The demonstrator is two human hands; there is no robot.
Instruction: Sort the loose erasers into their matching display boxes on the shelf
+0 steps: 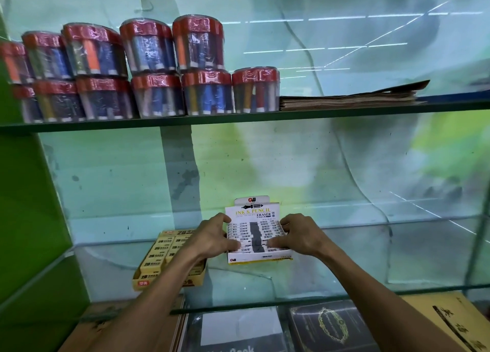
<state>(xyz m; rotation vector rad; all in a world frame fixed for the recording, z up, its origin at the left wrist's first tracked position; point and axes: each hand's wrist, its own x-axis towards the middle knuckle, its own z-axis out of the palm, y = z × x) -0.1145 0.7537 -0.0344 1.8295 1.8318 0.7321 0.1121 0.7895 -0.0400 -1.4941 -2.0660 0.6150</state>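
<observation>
A white display box labelled "Ink & Pencil Eraser" stands on the glass shelf, its lid flap raised at the back. Rows of white-and-grey erasers fill it. My left hand lies over the box's left side, fingers bent down onto the erasers. My right hand lies over the right side the same way, fingertips pressing on the front rows. To the left stands a yellow display box full of cream "2B" erasers, partly hidden by my left forearm.
The upper shelf carries several red-lidded tubs wrapped in plastic and a flat stack of brown paper. Below the glass shelf lie notebooks, a dark ornate box and a yellow box. A green side wall closes the left.
</observation>
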